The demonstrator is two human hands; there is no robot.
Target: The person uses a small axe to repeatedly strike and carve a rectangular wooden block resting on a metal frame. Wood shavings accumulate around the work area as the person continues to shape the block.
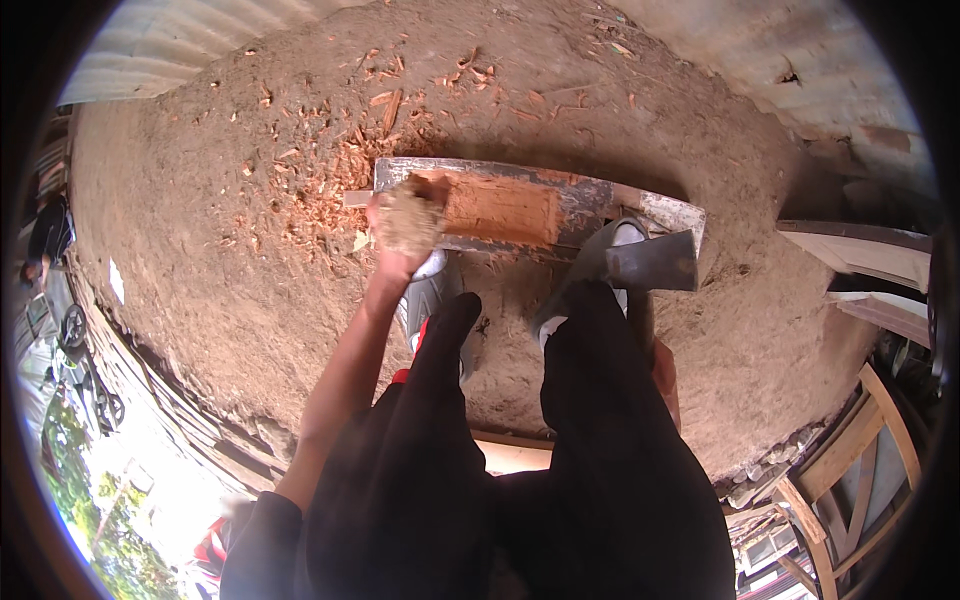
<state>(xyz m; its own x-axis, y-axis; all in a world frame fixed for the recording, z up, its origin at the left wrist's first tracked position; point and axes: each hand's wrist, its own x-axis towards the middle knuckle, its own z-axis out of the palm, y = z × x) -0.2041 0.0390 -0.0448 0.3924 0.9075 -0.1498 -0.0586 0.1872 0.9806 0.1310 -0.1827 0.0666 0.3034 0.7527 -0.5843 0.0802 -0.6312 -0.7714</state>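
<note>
Looks like clearing out the hollowed board (500, 210) on the ground (230, 200). Hands: left hand (390, 248) clasps a blurred tan lump (412, 218), right hand (664, 372) mostly hidden near the adze (652, 262), can't tell; next probably needs chip-free wood.

A head-worn fisheye looks steeply down past the person's legs (625, 430) onto earthen ground (190, 190).

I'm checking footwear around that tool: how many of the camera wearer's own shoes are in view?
2, both grey. The left shoe is near the wooden board's left end; the right shoe is near its right end, partly hidden by the metal blade.
</note>
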